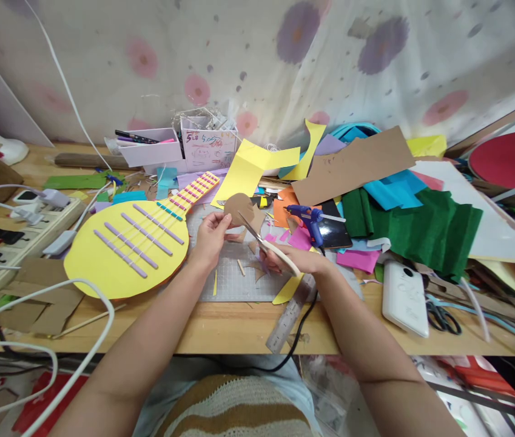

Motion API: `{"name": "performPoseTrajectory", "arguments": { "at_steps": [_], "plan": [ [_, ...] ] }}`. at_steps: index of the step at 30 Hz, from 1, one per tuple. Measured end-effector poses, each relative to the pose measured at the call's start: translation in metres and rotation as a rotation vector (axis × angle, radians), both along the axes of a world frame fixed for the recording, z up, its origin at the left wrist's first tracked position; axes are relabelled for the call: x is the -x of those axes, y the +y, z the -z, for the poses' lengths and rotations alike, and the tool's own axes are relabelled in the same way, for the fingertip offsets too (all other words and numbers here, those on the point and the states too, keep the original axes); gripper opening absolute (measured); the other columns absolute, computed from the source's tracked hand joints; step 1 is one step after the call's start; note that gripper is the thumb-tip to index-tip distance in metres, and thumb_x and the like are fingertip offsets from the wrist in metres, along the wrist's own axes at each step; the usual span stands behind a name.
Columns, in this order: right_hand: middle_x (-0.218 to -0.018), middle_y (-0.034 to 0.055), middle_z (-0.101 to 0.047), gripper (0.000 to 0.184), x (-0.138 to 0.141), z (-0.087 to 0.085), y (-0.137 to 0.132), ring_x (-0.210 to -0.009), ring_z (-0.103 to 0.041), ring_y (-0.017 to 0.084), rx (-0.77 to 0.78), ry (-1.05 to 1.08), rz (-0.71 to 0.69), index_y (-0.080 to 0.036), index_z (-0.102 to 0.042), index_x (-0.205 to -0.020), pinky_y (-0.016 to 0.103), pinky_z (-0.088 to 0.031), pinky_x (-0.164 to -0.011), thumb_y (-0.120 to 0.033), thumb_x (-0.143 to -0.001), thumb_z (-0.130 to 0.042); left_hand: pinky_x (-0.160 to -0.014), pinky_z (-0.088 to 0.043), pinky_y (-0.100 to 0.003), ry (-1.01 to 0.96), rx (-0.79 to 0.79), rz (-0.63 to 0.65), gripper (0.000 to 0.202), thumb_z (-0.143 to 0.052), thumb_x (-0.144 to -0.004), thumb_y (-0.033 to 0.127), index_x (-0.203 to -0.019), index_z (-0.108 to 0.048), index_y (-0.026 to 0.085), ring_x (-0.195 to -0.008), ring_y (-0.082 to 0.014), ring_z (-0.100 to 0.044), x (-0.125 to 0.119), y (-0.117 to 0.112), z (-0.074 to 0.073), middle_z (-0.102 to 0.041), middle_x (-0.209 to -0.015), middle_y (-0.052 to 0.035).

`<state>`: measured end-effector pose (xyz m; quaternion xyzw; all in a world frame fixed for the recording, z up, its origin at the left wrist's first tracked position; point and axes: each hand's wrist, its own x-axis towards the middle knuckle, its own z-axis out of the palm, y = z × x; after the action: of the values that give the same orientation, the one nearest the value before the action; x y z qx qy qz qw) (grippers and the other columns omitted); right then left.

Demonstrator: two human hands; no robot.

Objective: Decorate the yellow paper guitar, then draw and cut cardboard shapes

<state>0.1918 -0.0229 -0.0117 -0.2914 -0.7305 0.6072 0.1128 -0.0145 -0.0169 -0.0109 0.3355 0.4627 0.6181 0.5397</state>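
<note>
Between the fingers of my left hand (209, 235) is a small rounded piece of brown cardboard (240, 205), held above the cutting mat (227, 288). My right hand (284, 258) is closed round the white handles of a pair of scissors (279, 250). Their blades point up and left, reaching the cardboard's lower right edge; whether they are cutting into it I cannot tell. Left of my left hand lies a yellow paper guitar (102, 267) with purple strips and a striped neck. A blue glue gun (309, 221) rests just beyond my right hand.
A steel ruler (291, 315) overhangs the mat's front edge, near the glue gun's black cable. To the right are green felt (421, 227), a white power bank (405, 297) and black scissors (443, 317). A power strip (52, 233) and loose white cables crowd the left.
</note>
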Motion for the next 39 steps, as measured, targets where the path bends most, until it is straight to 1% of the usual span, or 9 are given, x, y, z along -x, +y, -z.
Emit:
{"name": "performPoseTrajectory", "arguments": {
  "at_steps": [3, 5, 9, 12, 17, 21, 24, 31, 39],
  "plan": [
    [-0.062, -0.0034, -0.041, 0.049, -0.011, -0.004, 0.003, -0.055, -0.039, 0.009, 0.025, -0.018, -0.013, -0.019, -0.041, -0.069, 0.024, -0.035, -0.050, -0.067, -0.076, -0.048, -0.058, -0.055, -0.025, -0.030, -0.057, -0.030, 0.023, -0.068, -0.067, 0.032, -0.072, -0.050, 0.018, -0.065, -0.0096, -0.057, 0.008, 0.003, -0.001, -0.055, -0.070, 0.0030],
    [-0.062, -0.0043, -0.040, 0.051, -0.016, -0.005, 0.006, -0.053, -0.038, 0.008, 0.071, 0.006, 0.056, -0.019, -0.042, -0.074, 0.024, -0.034, -0.049, -0.069, -0.073, -0.050, -0.064, -0.056, -0.028, -0.036, -0.060, 0.003, 0.023, -0.067, -0.069, 0.032, -0.073, -0.049, 0.018, -0.065, -0.0091, -0.058, 0.013, 0.005, -0.002, -0.054, -0.071, 0.0034],
    [-0.067, -0.0023, -0.045, 0.053, -0.011, 0.001, 0.011, -0.054, -0.044, 0.009, 0.081, 0.172, 0.407, -0.018, -0.043, -0.081, 0.025, -0.038, -0.051, -0.071, -0.075, -0.045, -0.062, -0.056, -0.030, 0.053, -0.038, 0.126, 0.020, -0.066, -0.069, 0.028, -0.075, -0.050, 0.018, -0.061, -0.0089, -0.057, 0.010, 0.004, 0.001, -0.053, -0.073, 0.0034],
    [-0.068, -0.0012, -0.051, 0.045, 0.007, 0.008, 0.011, -0.057, -0.050, 0.010, 0.081, 0.241, 0.651, -0.019, -0.044, -0.084, 0.026, -0.042, -0.056, -0.060, -0.072, -0.058, -0.055, -0.056, -0.029, 0.143, -0.012, 0.223, 0.018, -0.066, -0.068, 0.025, -0.075, -0.052, 0.017, -0.060, -0.0103, -0.058, -0.001, -0.001, 0.005, -0.054, -0.075, 0.0022],
    [-0.061, -0.0015, -0.052, 0.040, 0.029, 0.008, 0.004, -0.057, -0.050, 0.013, -0.008, 0.197, 0.687, -0.019, -0.045, -0.076, 0.030, -0.042, -0.057, -0.050, -0.063, -0.068, -0.051, -0.055, -0.024, 0.136, 0.007, 0.288, 0.018, -0.067, -0.063, 0.023, -0.069, -0.051, 0.017, -0.058, -0.0085, -0.056, -0.010, -0.008, 0.005, -0.052, -0.068, 0.0045],
    [-0.064, -0.0038, -0.050, 0.049, 0.029, 0.008, 0.004, -0.056, -0.050, 0.012, -0.029, 0.222, 0.775, -0.021, -0.041, -0.082, 0.029, -0.042, -0.056, -0.049, -0.057, -0.072, -0.056, -0.055, -0.025, 0.144, 0.052, 0.469, 0.013, -0.067, -0.059, 0.019, -0.067, -0.057, 0.015, -0.061, -0.0126, -0.062, -0.004, -0.009, 0.001, -0.060, -0.066, 0.0023],
    [-0.069, -0.0034, -0.051, 0.049, 0.026, 0.012, 0.006, -0.059, -0.050, 0.011, -0.128, 0.189, 0.784, -0.021, -0.041, -0.084, 0.029, -0.043, -0.059, -0.048, -0.057, -0.072, -0.055, -0.055, -0.027, 0.219, 0.059, 0.557, 0.016, -0.067, -0.061, 0.024, -0.075, -0.065, 0.015, -0.061, -0.0155, -0.064, -0.001, -0.006, 0.006, -0.067, -0.072, -0.0020],
    [-0.074, -0.0015, -0.051, 0.041, 0.028, 0.015, 0.006, -0.067, -0.050, 0.014, -0.270, 0.034, 0.819, -0.021, -0.041, -0.085, 0.030, -0.041, -0.063, -0.044, -0.062, -0.067, -0.050, -0.048, -0.026, 0.475, -0.067, 0.313, 0.015, -0.069, -0.063, 0.031, -0.072, -0.067, 0.019, -0.055, -0.0162, -0.061, -0.007, -0.007, 0.023, -0.066, -0.062, -0.0010],
    [-0.075, 0.0005, -0.052, 0.029, 0.044, 0.001, -0.004, -0.066, -0.048, 0.016, -0.460, -0.161, 0.893, -0.022, -0.038, -0.083, 0.029, -0.036, -0.061, -0.035, -0.069, -0.060, -0.051, -0.031, -0.026, 0.918, -0.074, 0.214, 0.019, -0.059, -0.071, 0.035, -0.059, -0.055, 0.021, -0.050, -0.0151, -0.051, -0.012, -0.018, 0.008, -0.059, -0.054, 0.0009]
  ]
}}
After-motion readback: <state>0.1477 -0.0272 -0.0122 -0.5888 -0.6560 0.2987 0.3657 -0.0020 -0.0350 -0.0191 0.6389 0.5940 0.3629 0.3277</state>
